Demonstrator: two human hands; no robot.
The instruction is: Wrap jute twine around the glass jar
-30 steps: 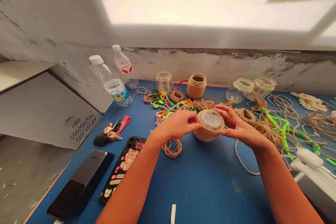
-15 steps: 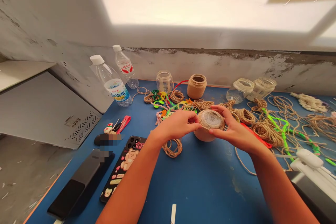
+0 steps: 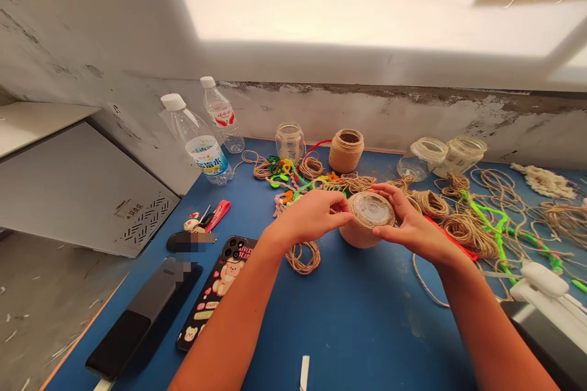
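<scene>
A glass jar wrapped in twine (image 3: 360, 236) is between my hands over the blue table (image 3: 353, 324), its bare glass base facing up and tilted toward me. My left hand (image 3: 323, 212) grips the jar's left edge with thumb and fingers closed. On the opposite side, my right hand (image 3: 406, 220) curves round the jar, thumb at the near rim and fingers at the far side. Just left of the jar lies a small twine coil (image 3: 303, 258). Whether the jar's hidden mouth touches the table I cannot tell.
Behind stand a second twine-wrapped jar (image 3: 346, 153), a clear jar (image 3: 290, 143) and two more glass jars at right. Twine bundles (image 3: 470, 235) and pipe cleaners spread across the table. Bottles (image 3: 208, 156), a bear-patterned phone case (image 3: 224, 281) and a black device (image 3: 142, 321) are at left.
The whole view has shifted very slightly, so things appear a little farther right. Both hands keep the same hold on the jar.
</scene>
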